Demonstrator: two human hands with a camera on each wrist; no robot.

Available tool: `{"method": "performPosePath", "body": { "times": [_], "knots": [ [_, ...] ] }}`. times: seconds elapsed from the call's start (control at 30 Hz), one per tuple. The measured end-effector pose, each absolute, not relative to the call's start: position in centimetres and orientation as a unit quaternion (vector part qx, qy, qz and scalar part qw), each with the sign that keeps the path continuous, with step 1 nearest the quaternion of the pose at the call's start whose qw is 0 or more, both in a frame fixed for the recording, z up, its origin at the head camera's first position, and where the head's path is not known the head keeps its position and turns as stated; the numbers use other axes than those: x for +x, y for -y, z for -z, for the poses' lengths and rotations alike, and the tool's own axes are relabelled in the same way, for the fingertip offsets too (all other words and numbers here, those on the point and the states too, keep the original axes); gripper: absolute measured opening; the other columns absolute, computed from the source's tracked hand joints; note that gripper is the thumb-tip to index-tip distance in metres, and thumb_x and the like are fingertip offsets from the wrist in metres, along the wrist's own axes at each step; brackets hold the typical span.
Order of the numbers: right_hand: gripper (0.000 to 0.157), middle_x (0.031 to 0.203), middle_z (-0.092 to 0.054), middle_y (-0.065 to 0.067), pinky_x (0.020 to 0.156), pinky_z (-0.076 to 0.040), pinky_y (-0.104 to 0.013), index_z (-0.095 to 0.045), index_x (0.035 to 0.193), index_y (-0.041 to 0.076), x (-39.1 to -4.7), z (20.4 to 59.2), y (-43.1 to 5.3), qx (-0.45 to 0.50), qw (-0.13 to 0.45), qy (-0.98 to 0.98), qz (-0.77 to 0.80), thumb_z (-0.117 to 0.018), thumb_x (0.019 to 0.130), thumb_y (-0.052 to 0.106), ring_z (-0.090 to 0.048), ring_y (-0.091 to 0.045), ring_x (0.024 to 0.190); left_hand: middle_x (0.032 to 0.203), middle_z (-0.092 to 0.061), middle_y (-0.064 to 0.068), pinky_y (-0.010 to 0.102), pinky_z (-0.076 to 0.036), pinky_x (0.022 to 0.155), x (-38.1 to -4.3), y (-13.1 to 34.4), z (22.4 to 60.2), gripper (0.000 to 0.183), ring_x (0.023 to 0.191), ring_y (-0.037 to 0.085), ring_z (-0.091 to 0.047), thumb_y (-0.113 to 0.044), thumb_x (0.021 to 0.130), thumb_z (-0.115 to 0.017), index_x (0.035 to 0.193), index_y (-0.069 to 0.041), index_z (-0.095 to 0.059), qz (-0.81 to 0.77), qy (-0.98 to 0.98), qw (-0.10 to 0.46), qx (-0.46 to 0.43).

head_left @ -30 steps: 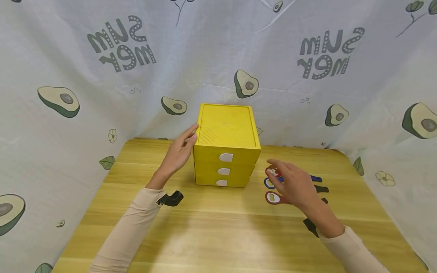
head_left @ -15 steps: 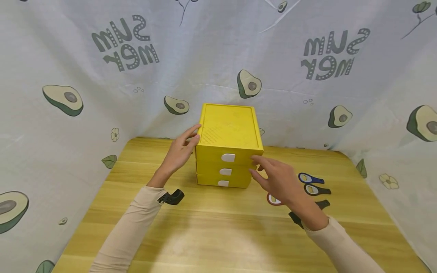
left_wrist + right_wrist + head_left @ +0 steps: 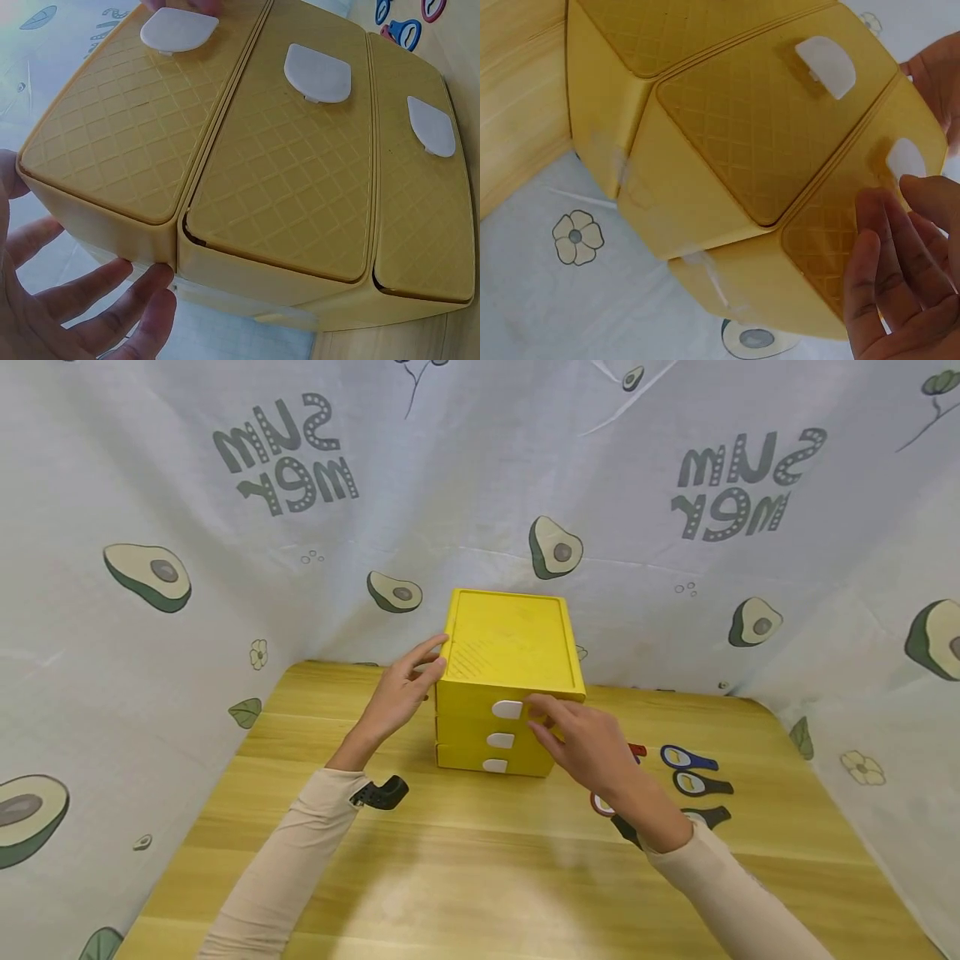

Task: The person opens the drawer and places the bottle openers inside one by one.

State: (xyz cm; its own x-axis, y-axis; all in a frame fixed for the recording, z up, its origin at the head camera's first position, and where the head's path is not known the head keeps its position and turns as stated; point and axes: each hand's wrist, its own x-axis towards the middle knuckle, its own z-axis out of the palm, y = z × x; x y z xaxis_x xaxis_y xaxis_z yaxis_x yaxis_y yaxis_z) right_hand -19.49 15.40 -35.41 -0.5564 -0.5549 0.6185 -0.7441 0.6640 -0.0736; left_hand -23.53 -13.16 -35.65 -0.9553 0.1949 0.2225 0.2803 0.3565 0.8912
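Probably best to steady the yellow drawer box [image 3: 517, 639] on the table [image 3: 450, 868] with the left grip [image 3: 399, 692], splayed against its side, then pinch the top white handle [image 3: 507, 710] using the right grip [image 3: 588, 742], loosely parted and empty beside it, and pull straight.

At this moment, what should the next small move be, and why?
Probably the right hand should take hold of the top white handle and gently draw it outward. It is right beside that handle, the top drawer looks shut, and the left hand touches the yellow drawer unit on its left side, seemingly ready to steady it.
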Motion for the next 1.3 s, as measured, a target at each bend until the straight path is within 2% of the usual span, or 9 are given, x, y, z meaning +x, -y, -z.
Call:
{"method": "performPosePath", "body": {
  "times": [0.23,0.57,0.8,1.17,1.3],
  "knots": [
    [0.028,0.086,-0.074,0.004,0.049,-0.044,-0.023,-0.068,0.111,0.011,-19.7,35.3,-14.5,0.374,0.297,0.862,-0.169,-0.079,0.085,0.013,-0.06,-0.011,0.057,0.147,-0.052,0.011,0.043,-0.054,0.084,-23.7,13.2,35.7,0.048,0.114,0.032,-0.063,-0.043,0.105,-0.047,0.152,-0.034,-0.043,0.551,0.821,0.037,-0.144],
    [0.013,0.084,-0.074,-0.001,0.05,-0.047,-0.026,-0.07,0.101,0.009,-19.9,35.2,-13.7,0.357,0.307,0.867,-0.164,-0.075,0.09,0.013,-0.06,-0.012,0.056,0.147,-0.051,0.013,0.051,-0.054,0.086,-23.9,13.1,35.8,0.049,0.116,0.033,-0.062,-0.043,0.105,-0.047,0.153,-0.034,-0.042,0.556,0.818,0.033,-0.143],
    [0.011,0.082,-0.074,-0.003,0.05,-0.047,-0.025,-0.071,0.099,0.007,-19.7,35.0,-13.5,0.354,0.294,0.872,-0.164,-0.074,0.09,0.011,-0.06,-0.011,0.055,0.147,-0.052,0.013,0.05,-0.054,0.085,-23.8,13.1,35.8,0.048,0.113,0.033,-0.063,-0.042,0.105,-0.047,0.153,-0.032,-0.043,0.556,0.818,0.037,-0.144],
    [0.01,0.077,-0.072,-0.002,0.049,-0.041,-0.02,-0.071,0.097,0.005,-18.4,34.8,-13.6,0.369,0.27,0.869,-0.189,-0.075,0.088,0.003,-0.048,-0.005,0.051,0.148,-0.051,0.013,0.048,-0.053,0.085,-23.8,13.2,35.8,0.048,0.114,0.034,-0.062,-0.041,0.105,-0.048,0.152,-0.034,-0.043,0.559,0.815,0.035,-0.147],
    [0.011,0.078,-0.072,-0.002,0.049,-0.04,-0.019,-0.071,0.097,0.005,-17.8,34.6,-13.7,0.375,0.264,0.868,-0.191,-0.075,0.087,0.004,-0.048,-0.005,0.051,0.148,-0.051,0.013,0.047,-0.053,0.085,-23.7,13.2,35.8,0.048,0.115,0.034,-0.062,-0.041,0.105,-0.048,0.152,-0.034,-0.043,0.559,0.815,0.035,-0.147]
  ]
}}
